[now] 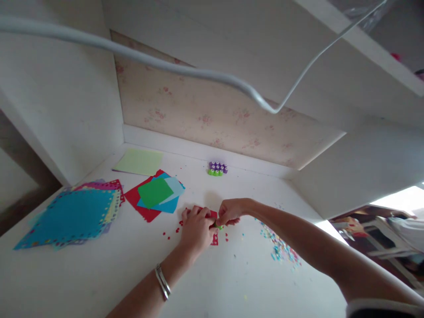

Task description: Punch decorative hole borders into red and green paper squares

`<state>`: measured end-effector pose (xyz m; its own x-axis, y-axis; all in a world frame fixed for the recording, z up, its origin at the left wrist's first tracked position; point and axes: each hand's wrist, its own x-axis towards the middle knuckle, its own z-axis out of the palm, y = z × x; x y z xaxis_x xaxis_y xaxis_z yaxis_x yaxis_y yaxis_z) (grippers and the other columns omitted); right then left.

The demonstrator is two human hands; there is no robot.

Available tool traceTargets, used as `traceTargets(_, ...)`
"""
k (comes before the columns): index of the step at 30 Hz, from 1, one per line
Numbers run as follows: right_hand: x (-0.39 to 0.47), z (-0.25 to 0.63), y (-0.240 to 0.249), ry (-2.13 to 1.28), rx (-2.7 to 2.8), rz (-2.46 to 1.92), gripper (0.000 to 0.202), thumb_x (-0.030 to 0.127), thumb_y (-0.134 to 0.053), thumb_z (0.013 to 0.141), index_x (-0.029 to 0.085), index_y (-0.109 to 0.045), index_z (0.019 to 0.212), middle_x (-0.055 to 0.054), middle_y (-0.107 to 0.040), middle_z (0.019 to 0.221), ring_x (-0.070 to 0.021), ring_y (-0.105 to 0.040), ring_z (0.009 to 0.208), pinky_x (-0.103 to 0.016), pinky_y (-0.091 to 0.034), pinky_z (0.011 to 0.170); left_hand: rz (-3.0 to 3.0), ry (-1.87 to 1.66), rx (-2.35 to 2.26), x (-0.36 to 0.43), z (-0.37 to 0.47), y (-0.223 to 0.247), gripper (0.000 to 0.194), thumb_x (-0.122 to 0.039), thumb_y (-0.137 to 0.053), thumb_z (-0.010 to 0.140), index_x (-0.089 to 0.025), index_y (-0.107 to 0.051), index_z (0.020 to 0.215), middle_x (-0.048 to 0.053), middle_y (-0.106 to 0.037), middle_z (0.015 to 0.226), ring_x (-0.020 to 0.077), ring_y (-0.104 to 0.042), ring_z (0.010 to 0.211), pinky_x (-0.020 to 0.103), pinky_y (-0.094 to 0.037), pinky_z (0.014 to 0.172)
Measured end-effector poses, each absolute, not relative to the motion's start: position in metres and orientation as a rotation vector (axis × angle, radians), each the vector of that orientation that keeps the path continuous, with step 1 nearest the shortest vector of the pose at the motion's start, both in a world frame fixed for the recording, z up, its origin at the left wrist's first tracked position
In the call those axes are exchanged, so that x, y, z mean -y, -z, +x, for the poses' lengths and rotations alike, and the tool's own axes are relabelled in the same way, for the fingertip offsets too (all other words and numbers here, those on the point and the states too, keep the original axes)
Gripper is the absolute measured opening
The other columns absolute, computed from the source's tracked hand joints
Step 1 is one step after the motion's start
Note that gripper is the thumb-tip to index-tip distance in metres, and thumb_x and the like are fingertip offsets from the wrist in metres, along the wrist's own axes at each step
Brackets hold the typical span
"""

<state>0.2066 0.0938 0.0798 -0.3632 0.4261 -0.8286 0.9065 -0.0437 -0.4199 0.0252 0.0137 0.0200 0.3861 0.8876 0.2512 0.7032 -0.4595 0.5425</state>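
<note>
A sheet of red paper [214, 239] with small punched holes along its edge is under my hands at the middle of the white desk. My left hand [198, 226] is closed over the paper, fingers bent and thumb pointing toward a small green paper punch [220, 228]. My right hand [231, 211] is curled into a fist around this punch at the paper's edge, hiding most of it. Tiny red paper cutouts [179, 227] lie scattered around my left hand. At the back of the desk stand several purple and green punches [217, 168] in rows.
Blue sheets with punched edges [73, 216] lie stacked at the left. Nearer the middle are green paper [155, 193], red and blue sheets, with pale green paper [139, 161] behind. Colourful confetti [281, 247] is spread beneath my right forearm. A white cable [198, 73] hangs across the top.
</note>
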Motion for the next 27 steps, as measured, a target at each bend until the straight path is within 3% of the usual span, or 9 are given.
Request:
traceTargets(5,-0.097,0.204,-0.086,1.344,-1.808,1.377,0.042,0.057,-0.076,0.067,0.017,-0.065,0.063,0.006,-0.055,0.048,-0.0079,-0.045,0.044,-0.022,-0.032,0.046,2.297,-0.722,-1.396,-0.014,0.025,-0.023,0.023,-0.045,-0.058,0.09,-0.031,-0.075,0.085,0.004,-0.068,0.105,0.028,-0.051,0.106,0.052,-0.026,0.095)
traceTargets(15,-0.098,0.205,-0.099,1.296,-1.863,1.317,0.032,0.049,-0.068,0.079,0.017,-0.073,0.079,-0.001,-0.069,0.072,-0.0103,-0.055,0.056,-0.022,-0.039,0.049,2.301,-0.684,-1.405,-0.013,0.026,-0.021,0.013,-0.037,-0.065,0.085,-0.028,-0.074,0.083,0.003,-0.068,0.107,0.0284,-0.05,0.107,0.051,-0.027,0.094)
traceTargets(22,-0.094,0.195,-0.1,1.119,-1.941,1.359,0.02,0.035,-0.066,0.078,0.017,-0.072,0.071,0.0,-0.068,0.063,-0.0109,-0.057,0.051,-0.023,-0.042,0.05,2.277,-0.668,-1.396,-0.015,0.027,-0.02,0.016,-0.039,-0.063,0.087,-0.029,-0.074,0.086,0.004,-0.068,0.106,0.0286,-0.049,0.106,0.05,-0.028,0.094)
traceTargets(27,-0.089,0.195,-0.093,1.112,-1.839,1.513,0.026,0.038,-0.067,0.076,0.017,-0.068,0.061,0.0,-0.064,0.053,-0.013,-0.059,0.047,-0.025,-0.046,0.05,2.273,-0.67,-1.378,-0.016,0.027,-0.016,0.013,-0.038,-0.065,0.086,-0.029,-0.074,0.086,0.004,-0.068,0.105,0.0291,-0.048,0.107,0.052,-0.027,0.096)
